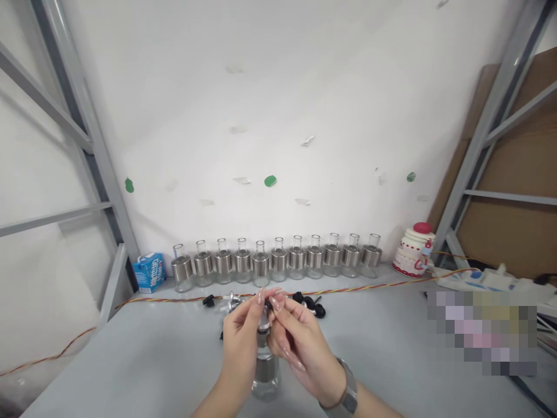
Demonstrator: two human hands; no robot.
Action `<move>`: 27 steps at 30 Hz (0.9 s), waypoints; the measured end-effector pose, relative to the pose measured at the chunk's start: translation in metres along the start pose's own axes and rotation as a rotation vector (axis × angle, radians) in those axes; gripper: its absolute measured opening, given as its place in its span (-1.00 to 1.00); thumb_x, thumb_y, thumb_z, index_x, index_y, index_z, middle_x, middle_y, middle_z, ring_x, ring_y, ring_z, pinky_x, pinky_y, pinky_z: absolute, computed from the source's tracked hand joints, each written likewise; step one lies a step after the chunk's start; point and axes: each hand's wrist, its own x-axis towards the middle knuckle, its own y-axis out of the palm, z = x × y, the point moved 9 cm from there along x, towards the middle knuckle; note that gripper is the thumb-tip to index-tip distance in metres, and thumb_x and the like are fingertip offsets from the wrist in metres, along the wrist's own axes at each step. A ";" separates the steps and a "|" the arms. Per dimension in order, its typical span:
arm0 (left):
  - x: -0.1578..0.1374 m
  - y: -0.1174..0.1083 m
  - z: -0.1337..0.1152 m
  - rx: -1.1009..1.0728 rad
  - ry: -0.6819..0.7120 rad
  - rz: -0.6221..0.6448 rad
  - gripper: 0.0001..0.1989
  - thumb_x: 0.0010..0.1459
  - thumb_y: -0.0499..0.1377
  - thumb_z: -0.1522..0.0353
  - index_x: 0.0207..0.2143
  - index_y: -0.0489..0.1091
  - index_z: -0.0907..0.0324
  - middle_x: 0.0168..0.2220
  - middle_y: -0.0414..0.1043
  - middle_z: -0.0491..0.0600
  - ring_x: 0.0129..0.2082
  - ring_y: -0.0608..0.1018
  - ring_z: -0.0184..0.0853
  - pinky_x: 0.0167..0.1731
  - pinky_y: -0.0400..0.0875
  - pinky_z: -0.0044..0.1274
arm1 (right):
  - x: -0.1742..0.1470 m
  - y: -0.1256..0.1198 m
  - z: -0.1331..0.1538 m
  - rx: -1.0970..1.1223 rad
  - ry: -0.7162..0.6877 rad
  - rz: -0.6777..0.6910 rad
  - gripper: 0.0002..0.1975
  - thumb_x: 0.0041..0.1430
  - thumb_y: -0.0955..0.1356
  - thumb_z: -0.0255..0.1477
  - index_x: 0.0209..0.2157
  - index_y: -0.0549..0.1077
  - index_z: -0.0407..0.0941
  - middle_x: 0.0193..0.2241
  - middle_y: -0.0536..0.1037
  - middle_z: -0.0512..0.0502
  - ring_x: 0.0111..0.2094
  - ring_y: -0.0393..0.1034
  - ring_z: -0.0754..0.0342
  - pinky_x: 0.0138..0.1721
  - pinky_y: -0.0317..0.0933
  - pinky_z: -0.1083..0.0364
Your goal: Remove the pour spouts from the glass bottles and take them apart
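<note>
A clear glass bottle with a brushed metal band (266,369) stands upright on the table below my hands. A silvery fitting (263,327) sits at its neck, partly covered by my fingers. My left hand (242,337) is closed, thumb and fingertips pinching at a small dark cap (268,303) above the fitting. From the other side my right hand (300,339), with a grey watch on the wrist, pinches the same cap. Fingers hide most of it. Behind my hands lie loose metal pourer parts (232,300) and black caps (319,310).
Several similar bottles (260,264) line the wall. A blue carton (150,273) stands left, a white and red jar (413,249) right. A twisted wire (348,290) crosses the table (165,348). A power strip (487,281) lies right, near a blurred-out object (483,331).
</note>
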 end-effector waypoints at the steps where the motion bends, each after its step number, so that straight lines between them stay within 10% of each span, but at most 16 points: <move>1: 0.000 0.000 0.000 0.006 -0.004 0.002 -0.73 -0.01 0.16 0.23 -0.29 0.48 0.19 -0.32 0.53 -0.01 -0.24 0.50 -0.27 -0.17 0.35 -0.52 | 0.000 0.000 -0.001 -0.007 -0.004 -0.011 -0.74 0.18 0.23 -0.36 -0.54 0.29 -0.18 -0.87 0.23 0.16 -0.87 -0.13 0.34 -0.77 -0.24 0.25; 27: -0.003 0.005 -0.001 -0.037 -0.023 0.032 -0.71 0.03 0.12 0.21 -0.28 0.47 0.20 -0.32 0.52 0.01 -0.25 0.50 -0.28 -0.17 0.34 -0.50 | -0.004 0.001 -0.002 -0.022 0.032 -0.048 -0.73 0.15 0.24 -0.35 -0.56 0.30 -0.19 -0.88 0.24 0.13 -0.86 -0.05 0.33 -0.76 -0.22 0.25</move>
